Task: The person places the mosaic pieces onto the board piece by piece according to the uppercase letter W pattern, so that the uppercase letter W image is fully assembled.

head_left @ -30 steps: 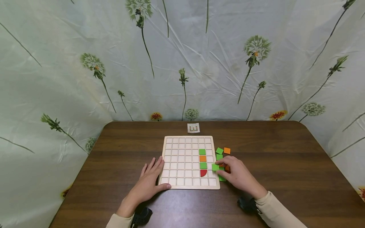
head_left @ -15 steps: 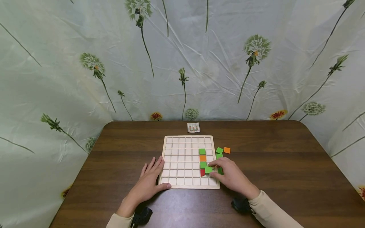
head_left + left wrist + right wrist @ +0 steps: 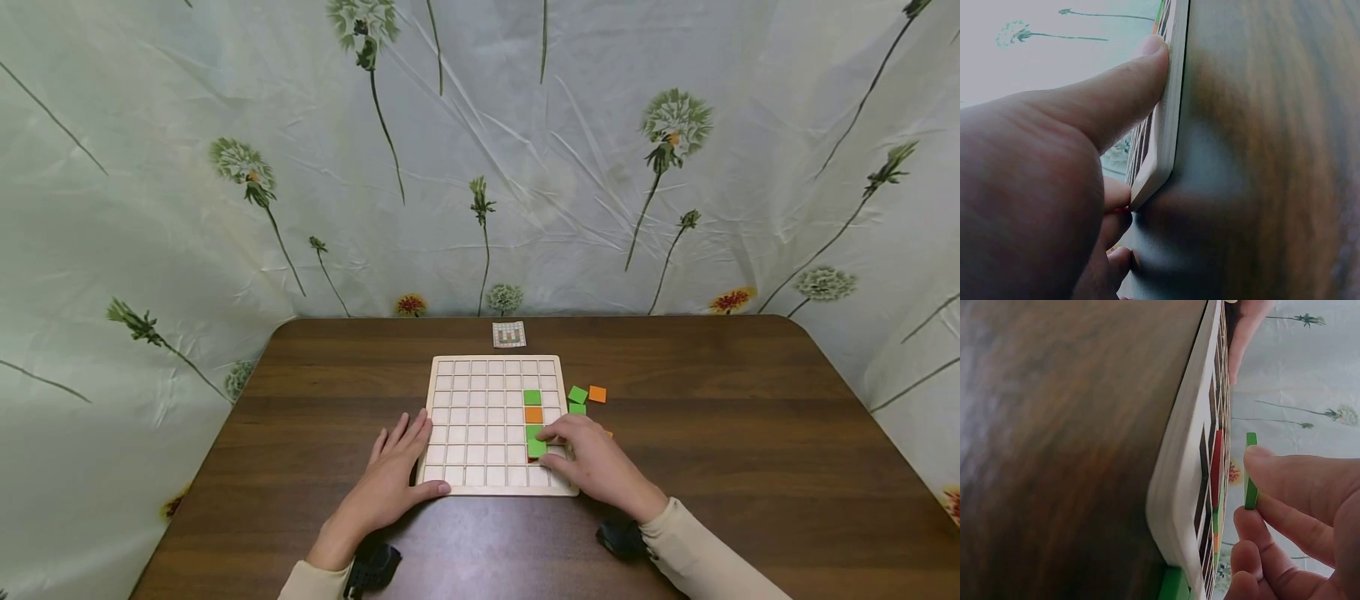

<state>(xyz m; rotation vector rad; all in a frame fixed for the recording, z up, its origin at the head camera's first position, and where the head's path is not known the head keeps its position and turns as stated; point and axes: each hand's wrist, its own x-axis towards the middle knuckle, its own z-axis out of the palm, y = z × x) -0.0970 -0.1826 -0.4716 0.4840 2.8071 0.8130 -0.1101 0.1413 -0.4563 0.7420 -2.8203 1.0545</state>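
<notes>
My right hand [image 3: 600, 468] pinches a green square tile [image 3: 536, 450] between thumb and fingers. The right wrist view shows that tile edge-on and apart from the gridded wooden board [image 3: 510, 491]. Below it lies a red rounded piece [image 3: 1217, 469], almost covered by the tile in the head view. Farther up the same column are another green tile [image 3: 532, 397], an orange tile [image 3: 533, 415] and a partly covered green one. My left hand [image 3: 384, 493] rests on the board's left side, fingers straight, with the thumb on the front rim.
Right of the board lie loose green tiles [image 3: 577, 395] and an orange tile [image 3: 597, 393]; my right hand hides part of this pile. A small pattern card [image 3: 509, 334] lies behind the board on the brown table [image 3: 360, 367]. A flowered curtain hangs behind.
My right hand has carried the green tile leftward, from the board's right edge to above the red piece. My left hand has stayed in place.
</notes>
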